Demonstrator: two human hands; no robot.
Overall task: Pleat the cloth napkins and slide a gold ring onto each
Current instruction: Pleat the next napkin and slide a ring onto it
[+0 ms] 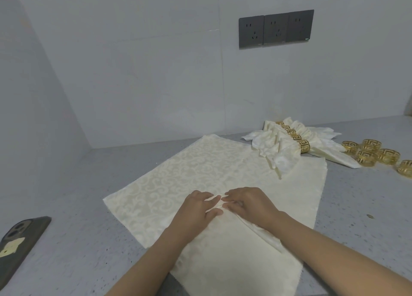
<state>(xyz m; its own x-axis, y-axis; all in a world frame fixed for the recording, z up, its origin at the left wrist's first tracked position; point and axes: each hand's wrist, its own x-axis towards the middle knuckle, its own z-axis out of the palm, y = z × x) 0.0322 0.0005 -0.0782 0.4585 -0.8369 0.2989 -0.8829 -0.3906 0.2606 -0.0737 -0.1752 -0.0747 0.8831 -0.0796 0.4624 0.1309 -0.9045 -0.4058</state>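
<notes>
At the desk's near edge, the left hand and right hand meet, fingers pinching small folds in the flat cream damask cloth napkin, likely gathering pleats from its middle. Toward the far right edge lie finished ringed napkins, with loose gold fretwork rings just beside them within reach.

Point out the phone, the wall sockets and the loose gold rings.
phone [21, 240]: head view, on its dark back.
wall sockets [276, 28]: head view, middle plate.
loose gold rings [367, 157]: head view, side of one ring.
</notes>
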